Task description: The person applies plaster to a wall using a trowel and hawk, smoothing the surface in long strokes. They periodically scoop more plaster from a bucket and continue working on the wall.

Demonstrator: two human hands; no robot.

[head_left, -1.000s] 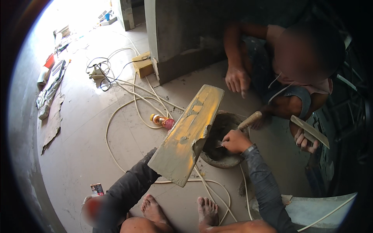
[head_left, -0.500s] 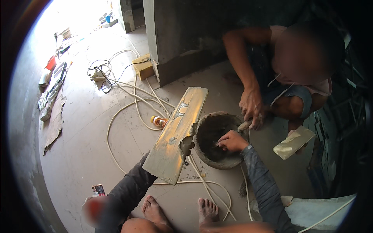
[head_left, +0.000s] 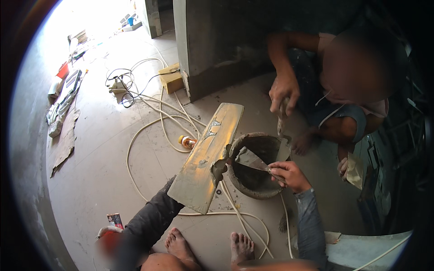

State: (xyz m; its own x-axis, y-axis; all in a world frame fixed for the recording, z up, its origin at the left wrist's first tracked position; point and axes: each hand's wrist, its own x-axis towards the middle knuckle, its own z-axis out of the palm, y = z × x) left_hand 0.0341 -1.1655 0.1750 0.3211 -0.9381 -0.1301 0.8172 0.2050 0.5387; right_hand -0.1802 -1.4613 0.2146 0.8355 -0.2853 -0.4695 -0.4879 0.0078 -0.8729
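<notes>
While the floor (head_left: 104,171) spreads pale and dusty to the left, white cables (head_left: 149,131) loop across it from far to near. At centre a long yellowish board (head_left: 205,158), smeared with mortar, tilts over the left rim of a round bucket (head_left: 253,187). Its holder, the left hand, is hidden under it, so I cannot tell its grip. Right of the bucket the right hand (head_left: 291,175) is clamped on a trowel (head_left: 251,159) whose blade rests inside. Far right, another person's hand (head_left: 284,92) grips a second trowel (head_left: 284,143) at the rim. A small bottle (head_left: 187,142) lies left of the board.
</notes>
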